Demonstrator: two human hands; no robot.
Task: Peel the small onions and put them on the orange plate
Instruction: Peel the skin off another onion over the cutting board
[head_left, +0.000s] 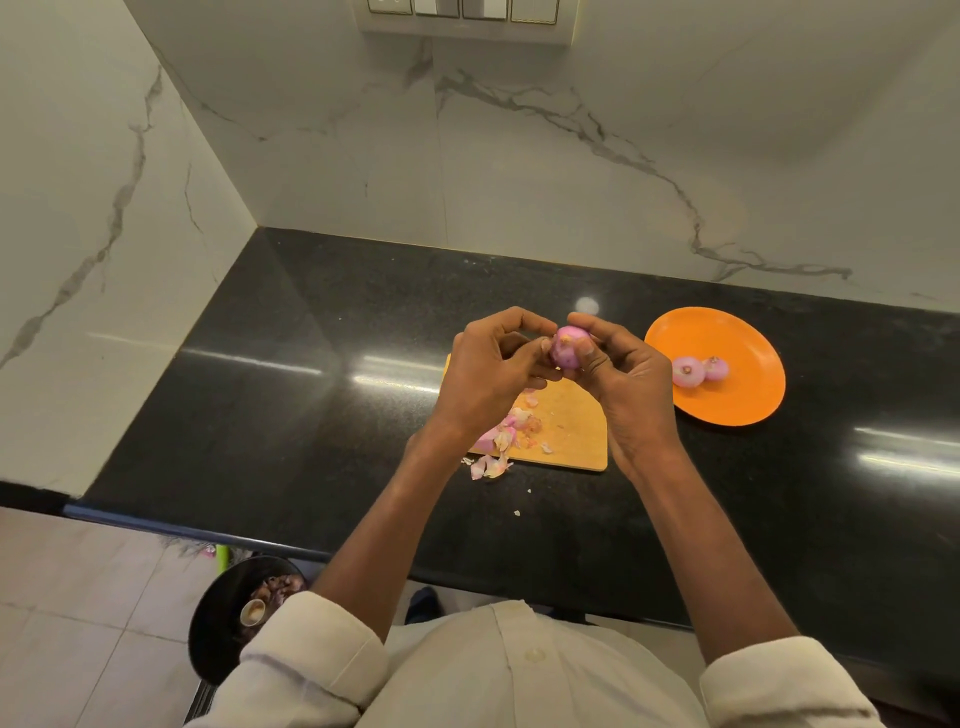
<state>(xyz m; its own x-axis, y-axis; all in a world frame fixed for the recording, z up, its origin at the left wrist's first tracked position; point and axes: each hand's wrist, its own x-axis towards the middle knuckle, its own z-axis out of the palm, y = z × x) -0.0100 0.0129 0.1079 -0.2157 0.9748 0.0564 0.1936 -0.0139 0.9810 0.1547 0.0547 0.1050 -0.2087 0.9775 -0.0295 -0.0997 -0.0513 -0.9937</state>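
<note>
A small pink onion (567, 349) is held in the air above the wooden cutting board (576, 431). My right hand (623, 384) grips it from the right, thumb and fingers around it. My left hand (493, 371) pinches at its left side with the fingertips. Two peeled onions (698, 370) lie side by side on the orange plate (737, 400), which sits on the counter to the right of the board. Loose pink skins (501, 441) are piled at the board's near left corner, some spilling onto the counter.
The black stone counter (291, 415) runs into a corner of marble walls at the back left. A black bin (234, 618) with scraps stands on the floor below the counter's front edge. Small skin bits lie on the counter near the board.
</note>
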